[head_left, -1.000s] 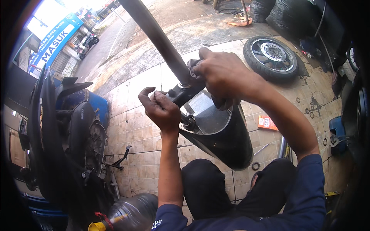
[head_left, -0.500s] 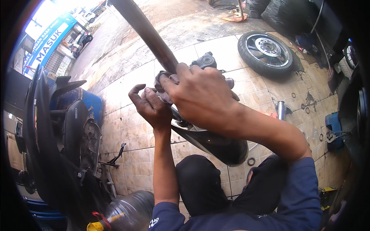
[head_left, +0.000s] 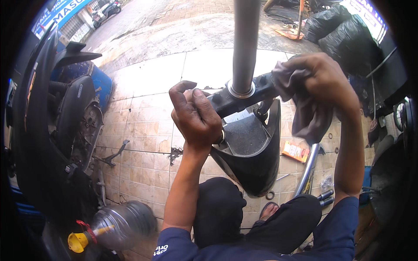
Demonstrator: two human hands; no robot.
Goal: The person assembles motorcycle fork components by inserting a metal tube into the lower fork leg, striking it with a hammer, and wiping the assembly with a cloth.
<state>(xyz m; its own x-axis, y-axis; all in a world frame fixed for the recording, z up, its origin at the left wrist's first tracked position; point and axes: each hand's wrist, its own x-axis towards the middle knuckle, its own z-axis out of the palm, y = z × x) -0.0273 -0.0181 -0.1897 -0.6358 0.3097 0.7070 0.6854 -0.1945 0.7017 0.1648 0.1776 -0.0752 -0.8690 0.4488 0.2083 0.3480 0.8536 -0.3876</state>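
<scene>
A grey steering stem (head_left: 245, 48) rises from a black fork yoke (head_left: 262, 88) in front of me. Below the yoke hangs a glossy black front fender (head_left: 252, 174). My left hand (head_left: 196, 115) is curled round the yoke's left end, its thumb and forefinger raised; the other fingers' grip is partly hidden. In my right hand (head_left: 326, 82) is a crumpled grey rag (head_left: 310, 119), bunched against the yoke's right end and draping downward.
A partly stripped motor scooter (head_left: 72, 117) stands at left, above a clear plastic jug (head_left: 124, 222) with a yellow funnel (head_left: 78, 242). On the tiled floor right of the fender lie a metal tube (head_left: 307, 169) and an orange box (head_left: 296, 151). Black bags (head_left: 350, 39) sit far right.
The stem has swung from leaning left to nearly upright, bringing yoke and fender into plainer view. My right hand has moved right with the rag, away from my left hand.
</scene>
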